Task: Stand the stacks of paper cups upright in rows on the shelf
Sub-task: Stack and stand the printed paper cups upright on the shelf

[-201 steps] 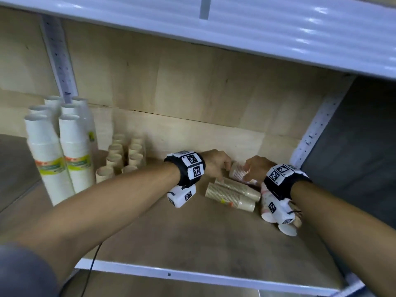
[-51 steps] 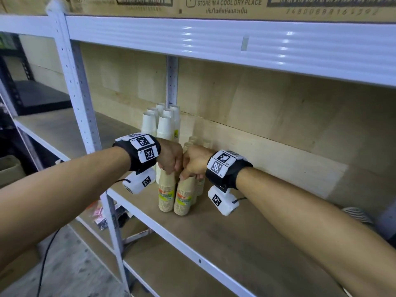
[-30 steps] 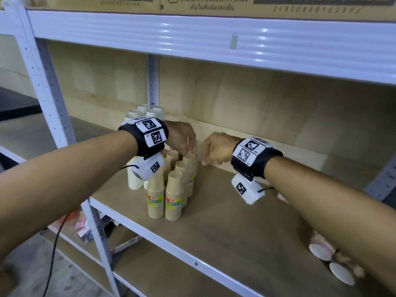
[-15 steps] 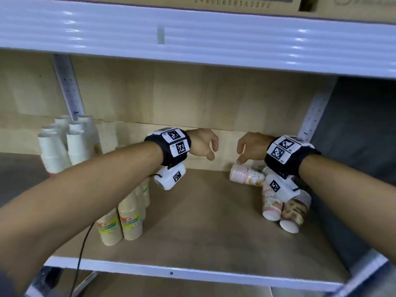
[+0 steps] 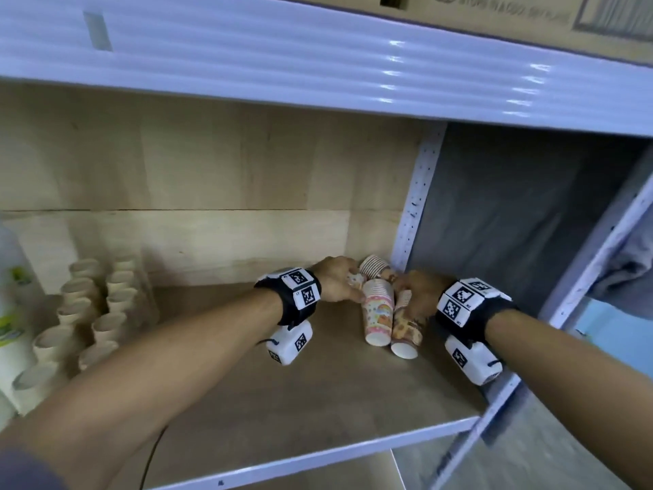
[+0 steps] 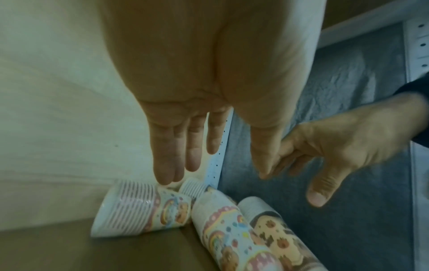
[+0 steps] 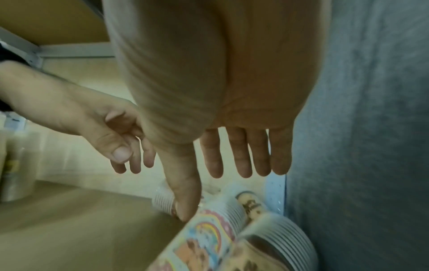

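Note:
Several patterned paper-cup stacks lie on their sides in the shelf's back right corner: a pink rainbow stack [image 5: 378, 313], a brown bear stack [image 5: 406, 330], one behind them [image 5: 374, 265] and one pointing left [image 6: 139, 209]. My left hand [image 5: 348, 281] hovers over the left-pointing stack with straight fingers [image 6: 176, 165], tips at or just above it. My right hand [image 5: 406, 291] is spread above the bear stack [image 7: 278, 243], its thumb tip [image 7: 185, 210] beside the rainbow stack [image 7: 204, 243]. Neither hand holds anything. Brown cup stacks [image 5: 95, 313] stand upright in two rows at the left.
Tall white cup stacks [image 5: 10, 313] stand at the far left edge. A white perforated post [image 5: 413, 221] and a grey side panel [image 5: 512, 224] close the corner behind the lying stacks. The upper shelf beam [image 5: 318, 65] hangs overhead. Bare shelf board [image 5: 318, 401] lies in front.
Both hands left the upright brown stacks at the left, swung right and dropped onto the lying patterned stacks in the corner. My view followed them to the right.

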Motion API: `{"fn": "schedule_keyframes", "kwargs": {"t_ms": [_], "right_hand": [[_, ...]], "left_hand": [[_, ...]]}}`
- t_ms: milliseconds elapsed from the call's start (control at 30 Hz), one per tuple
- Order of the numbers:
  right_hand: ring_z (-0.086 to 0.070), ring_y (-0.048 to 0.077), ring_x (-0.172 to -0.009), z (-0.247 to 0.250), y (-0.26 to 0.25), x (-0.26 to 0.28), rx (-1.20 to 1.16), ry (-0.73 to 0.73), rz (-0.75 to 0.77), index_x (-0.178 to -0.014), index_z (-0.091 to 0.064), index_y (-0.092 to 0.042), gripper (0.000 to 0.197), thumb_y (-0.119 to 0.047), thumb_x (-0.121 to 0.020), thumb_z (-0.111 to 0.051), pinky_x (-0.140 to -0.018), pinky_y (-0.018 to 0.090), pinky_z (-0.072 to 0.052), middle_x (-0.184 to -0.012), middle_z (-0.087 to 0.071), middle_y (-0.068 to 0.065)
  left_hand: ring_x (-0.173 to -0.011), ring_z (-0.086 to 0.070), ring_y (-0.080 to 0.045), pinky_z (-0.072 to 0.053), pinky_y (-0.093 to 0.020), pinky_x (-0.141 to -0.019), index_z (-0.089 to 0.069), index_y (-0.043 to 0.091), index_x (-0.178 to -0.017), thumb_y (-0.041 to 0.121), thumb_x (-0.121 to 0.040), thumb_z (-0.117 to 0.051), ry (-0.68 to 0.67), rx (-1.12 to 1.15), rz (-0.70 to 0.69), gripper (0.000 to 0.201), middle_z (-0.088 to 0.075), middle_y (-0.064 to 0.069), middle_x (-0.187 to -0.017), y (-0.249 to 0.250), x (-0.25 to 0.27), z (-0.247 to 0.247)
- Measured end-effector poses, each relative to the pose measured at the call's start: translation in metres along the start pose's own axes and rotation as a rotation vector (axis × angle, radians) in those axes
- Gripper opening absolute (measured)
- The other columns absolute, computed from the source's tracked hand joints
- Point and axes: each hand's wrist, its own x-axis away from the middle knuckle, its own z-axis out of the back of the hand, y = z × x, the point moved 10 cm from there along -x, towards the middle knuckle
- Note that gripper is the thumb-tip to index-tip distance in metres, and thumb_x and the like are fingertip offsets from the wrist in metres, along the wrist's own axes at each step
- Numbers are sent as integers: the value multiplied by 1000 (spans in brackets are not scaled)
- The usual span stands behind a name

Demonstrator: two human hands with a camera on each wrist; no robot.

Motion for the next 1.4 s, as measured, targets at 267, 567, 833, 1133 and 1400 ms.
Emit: {"fn": "schedule_keyframes", "kwargs": {"t_ms": [267,567,833,1133,1400], "right_hand": [[-54,27,-122,-25,2,17,-60,64,-34,-138,-45,-15,80,-61,-72,-53,-100,31,-41,-132,-54,4],[-39,28,-135,-43,12,6,-20,100,-3,-137,-51,-20,60,-47,-84,-58,-108,38,-35,-143,-41,6],[-40,28,-133,-55,6,-6,64,154,94,-133,-53,-26,63,-57,-79,-50,-107,37,-37,-141,-42,5],[-38,26,-132,-76,-8,-34,276,153,177,-139,-45,-26,78,-49,-69,-71,-110,39,-32,-138,-45,2],[-45,26,-126,-79,-20,-35,308,121,251,-140,-41,-20,75,-47,-76,-69,-107,42,-34,-136,-49,1]], "left_hand": [[-110,-62,-20,-52,-37,-93,-50,24,-129,48,-72,-76,-6,102,46,67,-63,3,-123,1,-25,-50],[-125,-52,-22,-47,-40,-102,-30,22,-147,67,-58,-68,-10,175,114,106,-51,0,-140,-11,-43,-93],[-130,-47,-24,-43,-37,-105,-26,17,-151,42,-75,-74,-24,156,98,94,-46,-4,-145,-13,-48,-95],[-132,-46,-23,-47,-27,-89,-5,26,-156,17,-74,-77,-124,95,69,109,-38,-4,-151,-21,-50,-101],[-130,-47,-25,-51,-34,-95,-15,25,-156,22,-77,-76,-129,65,56,99,-37,-5,-152,-23,-49,-88]]}}
